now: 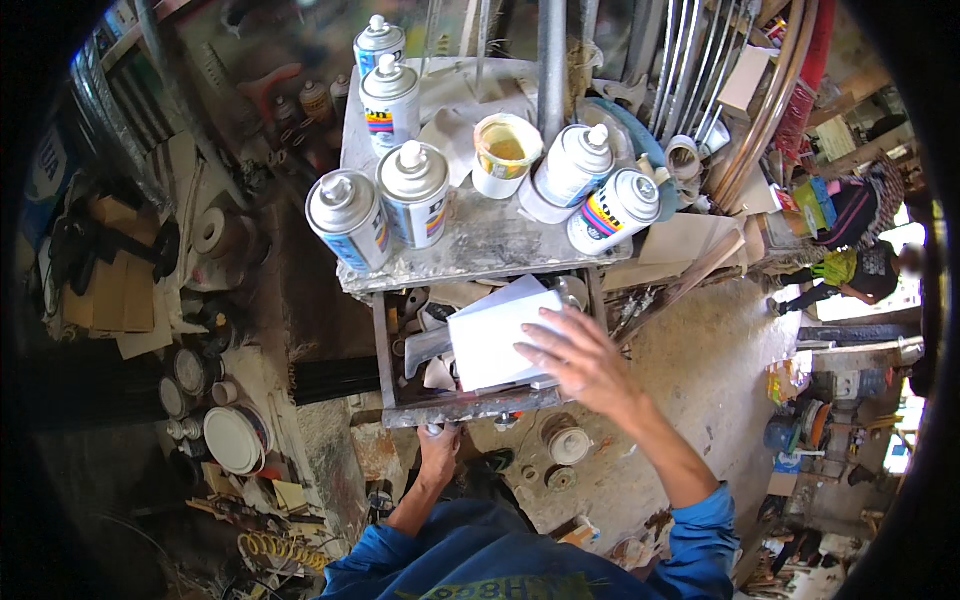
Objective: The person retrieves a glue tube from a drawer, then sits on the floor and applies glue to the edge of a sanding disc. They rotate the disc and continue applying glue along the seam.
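Observation:
A wooden drawer point(490, 408) is pulled out below the worktop, with white sheets of paper point(485, 345) lying across its contents. Over the right edge of the paper, my right hand point(578, 362) has its fingers stretched out and apart; whether they press on it I cannot tell. My left hand point(438, 456) is closed just below the drawer's front, around something small and greyish that it mostly hides. Beside the paper in the drawer shows a grey angled piece point(425, 348). A dark knob point(507, 420) sits on the drawer front.
Several spray cans point(415, 190) stand on the worktop point(470, 255) around a tub with yellowish residue point(503, 155). Metal rods point(690, 70) lean at the back right. Paint buckets point(235, 440) fill the left floor. A round tin point(567, 442) stands below the drawer. People point(860, 275) are far right.

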`<action>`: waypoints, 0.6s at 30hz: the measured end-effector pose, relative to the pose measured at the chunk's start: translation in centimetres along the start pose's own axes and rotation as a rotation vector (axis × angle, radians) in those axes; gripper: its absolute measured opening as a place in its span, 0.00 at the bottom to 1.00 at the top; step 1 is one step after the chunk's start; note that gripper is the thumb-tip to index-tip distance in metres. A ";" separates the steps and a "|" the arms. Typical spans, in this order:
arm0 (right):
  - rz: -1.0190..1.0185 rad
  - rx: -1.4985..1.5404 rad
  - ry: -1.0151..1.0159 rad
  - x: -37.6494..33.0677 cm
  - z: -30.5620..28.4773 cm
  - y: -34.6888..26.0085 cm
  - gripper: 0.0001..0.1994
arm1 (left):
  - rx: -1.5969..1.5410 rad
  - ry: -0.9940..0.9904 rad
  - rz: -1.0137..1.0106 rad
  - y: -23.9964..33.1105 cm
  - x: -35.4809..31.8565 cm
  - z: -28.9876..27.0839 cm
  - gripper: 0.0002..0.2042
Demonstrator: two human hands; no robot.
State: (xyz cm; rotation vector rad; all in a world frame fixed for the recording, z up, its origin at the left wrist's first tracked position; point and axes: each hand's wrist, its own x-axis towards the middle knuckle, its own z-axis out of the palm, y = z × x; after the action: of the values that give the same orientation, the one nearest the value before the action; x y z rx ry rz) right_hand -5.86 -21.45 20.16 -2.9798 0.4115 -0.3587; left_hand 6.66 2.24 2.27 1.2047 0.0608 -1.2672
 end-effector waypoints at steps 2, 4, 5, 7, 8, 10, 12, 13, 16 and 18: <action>0.139 0.001 -0.260 -1.9 1.1 -0.5 0.25 | -0.025 -0.003 -0.036 0.0 0.0 -0.2 0.11; 0.315 0.106 -0.307 -3.1 1.6 -1.1 0.27 | 0.019 -0.030 0.004 -0.1 0.2 -0.3 0.11; 0.342 0.057 -0.435 -3.2 1.8 -1.1 0.32 | 0.021 -0.042 -0.005 -0.1 0.3 -0.4 0.10; 0.374 0.169 -0.344 -2.8 1.8 -0.5 0.33 | 0.008 -0.053 -0.004 -0.1 0.3 -0.4 0.10; 0.381 0.211 -0.284 -2.3 1.9 -0.1 0.33 | -0.007 -0.054 0.007 0.0 0.3 -0.2 0.10; 0.324 0.166 -0.281 -0.8 2.5 1.1 0.35 | -0.018 -0.050 0.033 0.2 0.1 0.0 0.10; 0.217 0.109 -0.239 1.1 3.5 2.1 0.36 | -0.016 -0.038 0.064 0.5 -0.1 0.3 0.11; 0.162 0.010 -0.226 2.1 4.0 2.3 0.34 | -0.006 -0.064 0.064 0.7 -0.1 0.4 0.11; 0.329 -0.205 -0.311 4.3 5.5 1.2 0.33 | 0.003 -0.090 0.080 0.7 -0.2 0.6 0.12; 0.337 -0.149 -0.254 5.0 6.1 -0.8 0.35 | -0.008 -0.051 0.107 0.5 -0.1 0.8 0.09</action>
State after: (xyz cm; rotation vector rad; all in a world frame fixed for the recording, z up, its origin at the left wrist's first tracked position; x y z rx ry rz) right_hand 0.56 -21.66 15.47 -2.9617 0.9245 0.0867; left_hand 6.54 1.72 2.98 1.1532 -0.0355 -1.2025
